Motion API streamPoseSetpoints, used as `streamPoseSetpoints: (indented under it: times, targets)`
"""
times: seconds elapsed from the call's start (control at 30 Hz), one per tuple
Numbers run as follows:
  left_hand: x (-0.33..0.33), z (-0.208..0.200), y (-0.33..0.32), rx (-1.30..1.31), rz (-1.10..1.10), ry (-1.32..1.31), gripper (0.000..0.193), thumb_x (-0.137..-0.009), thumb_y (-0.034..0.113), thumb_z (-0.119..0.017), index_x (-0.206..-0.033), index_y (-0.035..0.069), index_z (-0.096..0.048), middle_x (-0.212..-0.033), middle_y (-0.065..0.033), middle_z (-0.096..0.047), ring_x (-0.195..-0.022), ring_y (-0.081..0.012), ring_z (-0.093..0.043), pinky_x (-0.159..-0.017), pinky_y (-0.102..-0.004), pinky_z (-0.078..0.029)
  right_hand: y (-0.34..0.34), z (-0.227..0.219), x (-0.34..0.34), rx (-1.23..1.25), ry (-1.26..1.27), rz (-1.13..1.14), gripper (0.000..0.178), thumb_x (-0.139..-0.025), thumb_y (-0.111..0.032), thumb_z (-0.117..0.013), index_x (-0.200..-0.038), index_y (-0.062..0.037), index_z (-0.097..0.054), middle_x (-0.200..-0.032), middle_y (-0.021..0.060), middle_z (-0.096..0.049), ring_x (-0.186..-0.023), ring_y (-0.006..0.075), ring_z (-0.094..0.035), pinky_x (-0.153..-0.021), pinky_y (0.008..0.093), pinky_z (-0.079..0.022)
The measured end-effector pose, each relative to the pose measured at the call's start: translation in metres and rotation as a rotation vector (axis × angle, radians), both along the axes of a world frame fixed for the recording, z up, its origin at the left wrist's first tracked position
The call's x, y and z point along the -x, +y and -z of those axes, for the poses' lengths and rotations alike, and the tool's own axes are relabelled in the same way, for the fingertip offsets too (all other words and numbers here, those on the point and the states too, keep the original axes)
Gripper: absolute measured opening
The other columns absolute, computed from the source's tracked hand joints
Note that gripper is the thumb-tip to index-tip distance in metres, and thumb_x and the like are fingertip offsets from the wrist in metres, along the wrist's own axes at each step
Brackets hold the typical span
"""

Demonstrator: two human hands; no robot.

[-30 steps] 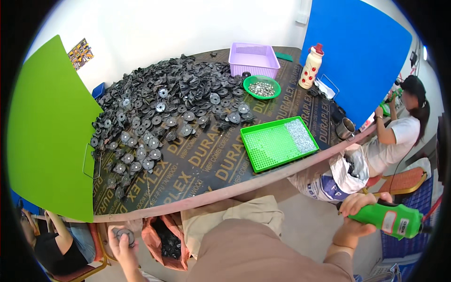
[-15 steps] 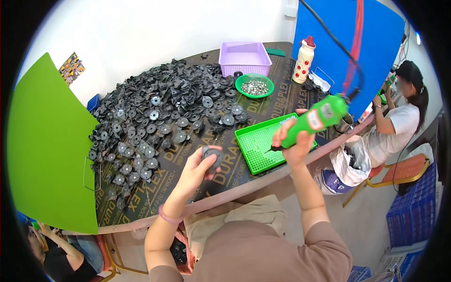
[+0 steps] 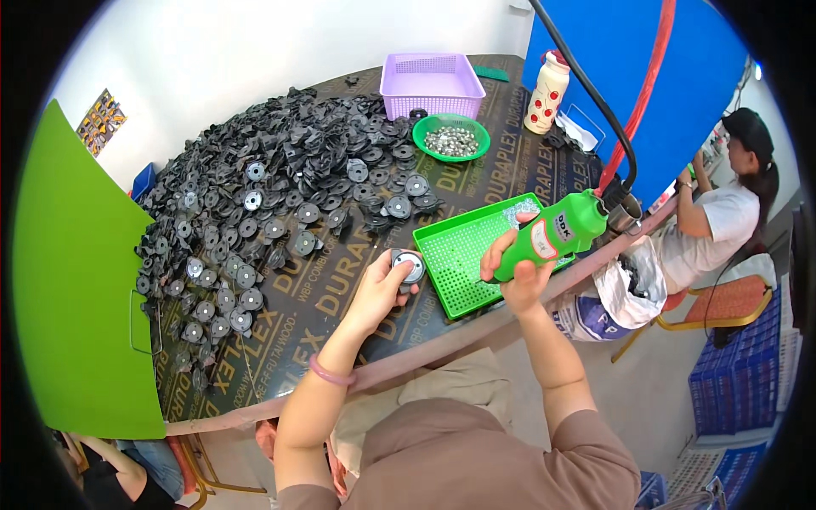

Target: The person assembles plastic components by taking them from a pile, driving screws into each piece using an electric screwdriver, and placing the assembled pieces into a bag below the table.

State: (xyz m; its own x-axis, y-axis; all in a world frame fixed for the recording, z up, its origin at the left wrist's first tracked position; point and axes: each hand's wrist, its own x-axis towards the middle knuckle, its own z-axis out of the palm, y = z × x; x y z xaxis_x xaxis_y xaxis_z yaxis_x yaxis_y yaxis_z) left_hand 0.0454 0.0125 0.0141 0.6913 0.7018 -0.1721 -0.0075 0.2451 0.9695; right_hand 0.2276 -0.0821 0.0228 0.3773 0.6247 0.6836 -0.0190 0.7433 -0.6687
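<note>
Pinching round grey-black part (image 3: pixel 411 267) in left hand (image 3: pixel 380 289), thumb on its face, just left of green tray (image 3: pixel 449 265), above desk (image 3: pixel 285 361). Clasping green power tool (image 3: pixel 557 235) in right hand (image 3: pixel 517 276), closed around body, over tray's right side. At far left, heap of dark parts (image 3: pixel 272 144); beyond tray, green bowl (image 3: pixel 422 146).
</note>
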Motion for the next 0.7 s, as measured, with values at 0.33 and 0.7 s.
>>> streamPoseSetpoints:
  times: [0.33, 0.7]
  targets:
    - [-0.001, 0.016, -0.001, -0.039, 0.033, 0.005, 0.02, -0.09, 0.021, -0.042, -0.099, 0.004, -0.05, -0.073, -0.0052, -0.061, -0.05, -0.0076, -0.05, -0.044, -0.0186, -0.036, 0.003, 0.003, 0.003, 0.019, -0.008, 0.018, 0.067, -0.08, -0.047, -0.062, -0.118, -0.0019, -0.029, -0.062, 0.0089, -0.047, -0.045, 0.0165, -0.047, -0.041, 0.0278, -0.042]
    - [0.0, 0.016, -0.003, 0.055, 0.051, -0.017, 0.019, -0.089, 0.02, -0.044, -0.102, 0.007, -0.05, -0.07, -0.0037, -0.054, -0.05, -0.0072, -0.044, -0.044, -0.0194, -0.034, 0.006, 0.002, 0.007, 0.023, -0.006, 0.012, 0.066, -0.08, -0.045, -0.062, -0.116, 0.0007, -0.032, -0.063, 0.0076, -0.051, -0.048, 0.0139, -0.05, -0.045, 0.0247, -0.041]
